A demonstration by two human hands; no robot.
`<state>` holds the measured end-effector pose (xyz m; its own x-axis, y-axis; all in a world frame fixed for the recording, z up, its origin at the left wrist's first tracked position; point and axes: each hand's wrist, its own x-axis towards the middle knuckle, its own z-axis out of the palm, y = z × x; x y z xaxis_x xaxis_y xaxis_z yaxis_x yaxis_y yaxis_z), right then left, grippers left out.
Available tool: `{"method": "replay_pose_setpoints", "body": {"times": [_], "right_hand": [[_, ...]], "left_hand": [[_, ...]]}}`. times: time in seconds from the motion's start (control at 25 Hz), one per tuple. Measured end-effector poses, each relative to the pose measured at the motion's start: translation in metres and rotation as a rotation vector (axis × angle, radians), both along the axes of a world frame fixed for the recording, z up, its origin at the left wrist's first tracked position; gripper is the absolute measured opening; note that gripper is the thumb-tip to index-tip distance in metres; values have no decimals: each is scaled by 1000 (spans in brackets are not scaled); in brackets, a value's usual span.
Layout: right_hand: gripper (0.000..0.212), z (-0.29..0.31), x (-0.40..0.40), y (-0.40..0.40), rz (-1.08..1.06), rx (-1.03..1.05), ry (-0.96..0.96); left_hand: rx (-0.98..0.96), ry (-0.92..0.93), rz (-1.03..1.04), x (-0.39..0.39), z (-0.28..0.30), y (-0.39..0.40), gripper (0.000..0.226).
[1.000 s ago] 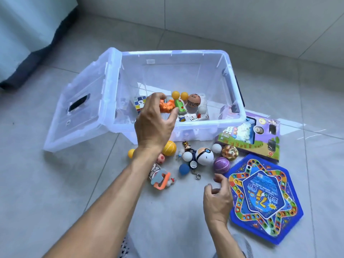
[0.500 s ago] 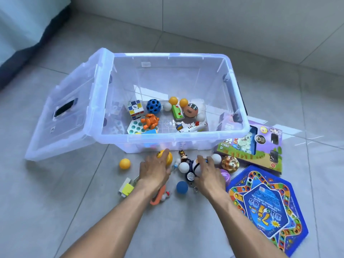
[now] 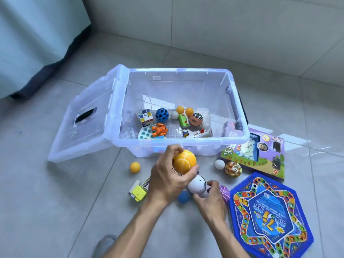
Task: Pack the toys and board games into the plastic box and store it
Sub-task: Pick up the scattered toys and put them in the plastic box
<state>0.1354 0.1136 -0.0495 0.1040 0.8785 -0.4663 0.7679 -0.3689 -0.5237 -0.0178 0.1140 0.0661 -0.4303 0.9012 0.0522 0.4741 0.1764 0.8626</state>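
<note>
The clear plastic box stands open on the floor tiles, several small toys on its bottom, among them a puzzle cube and an orange figure. Just in front of it, my left hand grips a yellow-orange ball lifted off the floor. My right hand holds a white ball toy. On the floor lie a small orange ball, a blue ball, a purple ball, a white ball, a patterned ball and a yellow block toy.
The box's lid hangs open to the left. A purple game box and a blue hexagonal board game lie at the right. A teal bed cover hangs at the far left; a wall runs along the back.
Both hands came down to the toys on the floor and closed on them. My left hand has lifted the yellow-orange ball; my right has picked up the white ball toy.
</note>
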Motion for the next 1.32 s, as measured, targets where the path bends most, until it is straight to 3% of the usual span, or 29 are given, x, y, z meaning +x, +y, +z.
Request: {"method": "replay_pose_setpoints", "body": {"times": [0.12,0.2,0.28,0.36,0.48,0.6,0.68,0.8,0.88,1.0,1.16,1.24,1.32], "right_hand": [[72,5,-10,0,227,92,-170],[81,3,-19,7,407,49,-261],[77,-5,-21,15,506,-48,-310],[65,-17,-17,19,513,-109,-300],[52,-19,-10,10,347,-31,-119],[54,19,-12,11,-106,302,254],[58,63,-25,29,-206,602,375],[60,117,-58,74,6,786,370],[65,129,-73,104,174,693,319],[70,135,-70,141,498,598,116],[48,163,-24,136,864,671,-1],[43,149,25,100,1140,682,-132],[43,113,70,62,1169,578,-242]], "left_hand": [[139,19,135,-26,53,43,51],[31,37,140,-51,62,81,55],[-171,134,83,-69,52,97,61],[-135,218,80,-74,35,80,53],[143,242,168,-59,2,22,31],[86,312,218,-43,-46,-23,24],[-7,343,149,-38,-78,-42,21],[-320,373,74,-40,-104,-65,32],[-544,326,87,-44,-113,-79,51],[-705,209,110,-57,-119,-87,67],[-722,162,88,-72,-146,-97,62],[-706,171,64,-66,-155,-97,55],[-719,173,45,-59,-159,-97,53]]}}
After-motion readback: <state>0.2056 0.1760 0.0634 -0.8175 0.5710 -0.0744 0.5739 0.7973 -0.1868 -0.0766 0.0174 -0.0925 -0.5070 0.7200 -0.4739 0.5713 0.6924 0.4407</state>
